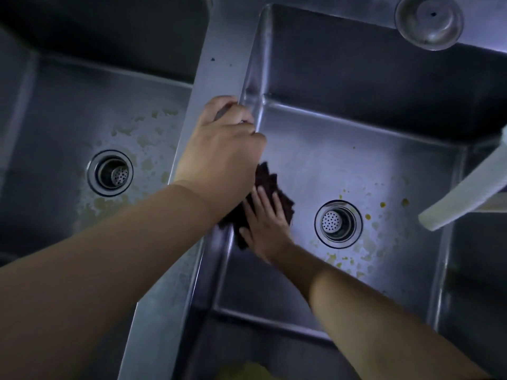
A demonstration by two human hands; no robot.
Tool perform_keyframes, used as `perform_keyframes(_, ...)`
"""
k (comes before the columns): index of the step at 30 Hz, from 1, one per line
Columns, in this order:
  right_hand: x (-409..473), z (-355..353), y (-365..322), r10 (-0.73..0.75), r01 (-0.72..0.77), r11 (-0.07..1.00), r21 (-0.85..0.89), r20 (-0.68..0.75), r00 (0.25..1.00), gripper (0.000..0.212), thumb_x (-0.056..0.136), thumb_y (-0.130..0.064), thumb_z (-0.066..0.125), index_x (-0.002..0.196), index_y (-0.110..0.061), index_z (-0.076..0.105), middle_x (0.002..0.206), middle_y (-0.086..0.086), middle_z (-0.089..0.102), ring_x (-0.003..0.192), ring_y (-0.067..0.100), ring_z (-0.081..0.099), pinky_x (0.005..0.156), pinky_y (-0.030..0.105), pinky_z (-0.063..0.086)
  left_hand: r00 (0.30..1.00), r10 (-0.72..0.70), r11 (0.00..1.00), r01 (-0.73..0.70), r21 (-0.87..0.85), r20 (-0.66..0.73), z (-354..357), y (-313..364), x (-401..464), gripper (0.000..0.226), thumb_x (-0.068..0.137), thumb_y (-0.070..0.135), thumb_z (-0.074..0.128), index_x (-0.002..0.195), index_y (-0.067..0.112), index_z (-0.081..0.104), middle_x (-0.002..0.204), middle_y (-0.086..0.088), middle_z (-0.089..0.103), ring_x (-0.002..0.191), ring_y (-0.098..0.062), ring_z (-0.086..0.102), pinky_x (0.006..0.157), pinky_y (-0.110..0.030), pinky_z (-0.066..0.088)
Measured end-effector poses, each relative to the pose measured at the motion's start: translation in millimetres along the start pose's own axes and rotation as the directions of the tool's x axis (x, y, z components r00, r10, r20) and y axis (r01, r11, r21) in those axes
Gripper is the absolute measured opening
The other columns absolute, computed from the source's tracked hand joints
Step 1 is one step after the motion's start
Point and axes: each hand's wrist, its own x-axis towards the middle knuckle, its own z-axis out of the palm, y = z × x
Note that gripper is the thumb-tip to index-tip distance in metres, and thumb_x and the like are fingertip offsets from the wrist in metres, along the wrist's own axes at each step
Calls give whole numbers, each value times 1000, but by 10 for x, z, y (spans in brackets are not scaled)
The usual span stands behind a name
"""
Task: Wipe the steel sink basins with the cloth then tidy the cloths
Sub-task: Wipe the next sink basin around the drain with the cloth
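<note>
Steel fills the head view: two sink basins split by a divider (pixel 216 78). On the floor of the right basin (pixel 356 149), left of its drain (pixel 338 224), lies a dark cloth (pixel 267 178). The right hand (pixel 264 223) presses it with flat, straight fingers. The left hand (pixel 222 149) grips the divider's edge, fingers curled.

You look down on two basins side by side, the left basin (pixel 68 127) and the right basin (pixel 370 160), parted by a divider ridge (pixel 216 67). Your left hand (pixel 222 149) rests on that ridge. In the right basin your right hand (pixel 264 223) presses a cloth (pixel 267 178) against the floor, left of the drain (pixel 338 224). A round cap (pixel 429 21) sits on the far rim.
</note>
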Motion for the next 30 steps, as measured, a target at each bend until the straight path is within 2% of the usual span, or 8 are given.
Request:
perform_keyframes(6, 1015, -417, 505, 156, -159, 987, -39, -73, 985, 73, 93, -45, 29, 152, -10, 2, 159, 12, -1, 146, 26, -8, 114, 45, -15, 1000, -1, 1000, 1, -10, -18, -14, 17, 42, 23, 70, 10, 46, 61, 17, 66, 64, 0, 63, 91, -23, 64, 104, -36, 27)
perform_keyframes(13, 1312, -668, 839, 159, -157, 987, 29, -140, 977, 69, 96, -45, 30, 152, -14, 3, 160, 9, 0, 147, 22, -6, 118, 44, -8, 998, 22, 986, -31, 166, 54, -36, 78, 14, 29, 76, 9, 40, 65, 17, 66, 65, -1, 62, 92, -25, 62, 108, -36, 25)
perform_keyframes(19, 818, -558, 1232, 251, -248, 968, 45, -151, 956, 71, 93, -48, 34, 152, -21, 4, 160, 10, 2, 147, 22, -3, 117, 41, -10, 949, 195, 843, -291, 452, 247, -14, 300, 1, 29, 81, 8, 41, 88, 13, 69, 90, -9, 69, 115, -33, 53, 107, -45, 32)
perform_keyframes(22, 454, -471, 1659, 313, -310, 950, 41, -174, 934, 72, 89, -50, 30, 152, -19, 12, 158, 13, 11, 146, 28, 7, 116, 41, -8, 879, 165, 893, -325, 311, 447, 213, 648, 11, 25, 84, 16, 45, 103, 17, 61, 104, -5, 62, 118, -29, 47, 99, -40, 35)
perform_keyframes(24, 229, -440, 1949, 368, -366, 929, 44, -156, 916, 70, 89, -49, 34, 150, -16, 22, 156, 14, 22, 144, 32, 18, 117, 44, 0, 800, 76, 955, -231, 188, 595, 498, 902, -28, 28, 89, 16, 45, 116, 14, 50, 115, -6, 53, 116, -28, 43, 94, -38, 34)
perform_keyframes(26, 20, -400, 2239, 420, -420, 907, 41, -168, 892, 68, 90, -43, 45, 148, -12, 27, 153, 17, 26, 142, 34, 22, 116, 50, 12, 800, 45, 969, -179, 168, 598, 729, 1110, -116, 35, 73, 17, 67, 107, 14, 58, 101, -7, 59, 96, -27, 55, 77, -34, 41)
perform_keyframes(28, -198, -401, 2489, 465, -461, 885, 68, -149, 872, 72, 89, -45, 41, 150, -12, 21, 156, 17, 20, 144, 32, 14, 117, 46, 2, 818, 11, 982, -118, 149, 575, 908, 1235, -219, 49, 40, 17, 82, 86, 14, 67, 78, -4, 63, 69, -24, 60, 59, -28, 42)
perform_keyframes(30, -411, -425, 2687, 502, -497, 865, 73, -157, 851, 75, 89, -48, 38, 151, -12, 14, 157, 16, 13, 145, 30, 7, 115, 38, -10, 772, -57, 984, -64, 166, 633, 1106, 1305, -331, 67, 49, 21, 83, 111, 12, 61, 107, -9, 62, 85, -25, 61, 69, -31, 47)
